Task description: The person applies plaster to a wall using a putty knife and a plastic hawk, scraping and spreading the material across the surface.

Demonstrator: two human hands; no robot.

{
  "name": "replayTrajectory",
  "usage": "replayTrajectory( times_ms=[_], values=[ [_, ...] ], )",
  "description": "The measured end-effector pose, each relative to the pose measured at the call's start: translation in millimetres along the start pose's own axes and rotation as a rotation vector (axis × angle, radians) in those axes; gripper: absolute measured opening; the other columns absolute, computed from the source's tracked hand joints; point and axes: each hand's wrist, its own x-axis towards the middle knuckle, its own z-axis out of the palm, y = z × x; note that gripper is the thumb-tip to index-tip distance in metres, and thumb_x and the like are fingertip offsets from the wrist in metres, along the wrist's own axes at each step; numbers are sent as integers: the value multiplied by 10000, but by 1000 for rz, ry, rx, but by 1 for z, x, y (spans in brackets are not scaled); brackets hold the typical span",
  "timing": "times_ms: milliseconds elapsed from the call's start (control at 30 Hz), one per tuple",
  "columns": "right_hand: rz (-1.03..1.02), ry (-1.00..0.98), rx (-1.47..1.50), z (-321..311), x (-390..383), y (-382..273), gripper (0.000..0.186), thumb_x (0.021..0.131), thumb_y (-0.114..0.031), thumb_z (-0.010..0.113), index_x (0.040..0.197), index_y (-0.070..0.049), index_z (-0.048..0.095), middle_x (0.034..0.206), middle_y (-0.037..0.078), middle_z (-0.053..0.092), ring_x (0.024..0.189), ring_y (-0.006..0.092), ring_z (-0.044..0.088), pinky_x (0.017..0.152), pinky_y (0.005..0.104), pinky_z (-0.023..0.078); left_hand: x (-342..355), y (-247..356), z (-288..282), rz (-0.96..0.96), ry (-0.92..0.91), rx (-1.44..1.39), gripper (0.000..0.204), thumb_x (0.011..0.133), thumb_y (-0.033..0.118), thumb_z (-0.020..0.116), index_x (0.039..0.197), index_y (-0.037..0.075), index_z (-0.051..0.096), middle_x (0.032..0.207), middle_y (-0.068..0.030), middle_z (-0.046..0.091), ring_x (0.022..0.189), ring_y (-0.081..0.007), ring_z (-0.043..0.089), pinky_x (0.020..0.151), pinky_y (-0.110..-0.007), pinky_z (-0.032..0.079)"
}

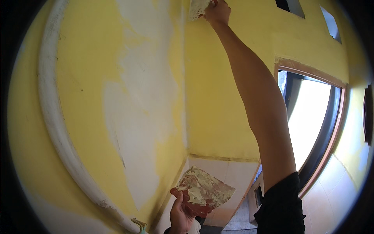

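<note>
My left hand (pixel 182 216) is closed around the edge of a reddish-brown putty board (pixel 204 191), tilted and smeared with pale putty. With my right arm stretched far up, my right hand (pixel 218 12) grips a putty scraper (pixel 198 8). Pale putty coats its blade, and the top of the tool is cut off by the frame. The scraper is up by the corner where two yellow walls meet; I cannot tell whether it touches the wall. White putty patches (pixel 144 82) spread over the yellow wall (pixel 89 78) left of that corner.
A white pipe (pixel 50 93) runs down the left wall, with a cut cable end (pixel 138 224) near its foot. Pale tiles (pixel 218 165) line the lower walls. On the right are a wood-framed doorway (pixel 313 71) and small openings (pixel 331 24) high in the wall.
</note>
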Motion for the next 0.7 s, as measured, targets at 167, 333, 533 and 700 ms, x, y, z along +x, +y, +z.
replayTrajectory(
  times_ms=[167,333,533,700],
  values=[
    [28,-130,-156,27,28,-32,538,1008,-66,447,1529,-91,317,856,164,689,596,208,615,542,325,528,-15,2,46,-62,247,11,344,974,487,549,1116,180,614,628,-36,621,521,-217,618,448,-343,498],
    [-23,-164,-315,46,39,-25,591,1006,-58,415,1566,-113,232,739,156,636,530,199,560,496,340,505,-14,6,48,-66,266,-17,350,991,477,524,1096,156,615,594,-60,615,510,-234,619,464,-339,498],
    [-46,-216,-197,28,5,-12,645,997,-56,465,1570,-60,170,655,111,578,509,178,507,467,335,474,-4,-2,26,-49,222,-65,334,1009,444,502,1041,136,626,611,-60,631,529,-235,627,524,-355,519],
    [-159,-165,-383,31,-12,-8,650,990,-52,475,1564,-31,172,620,89,535,491,163,484,441,323,444,8,-7,-21,-61,30,7,479,1053,354,362,1399,24,394,1262,-138,604,1059,-243,658,796,-388,596]
  ],
)
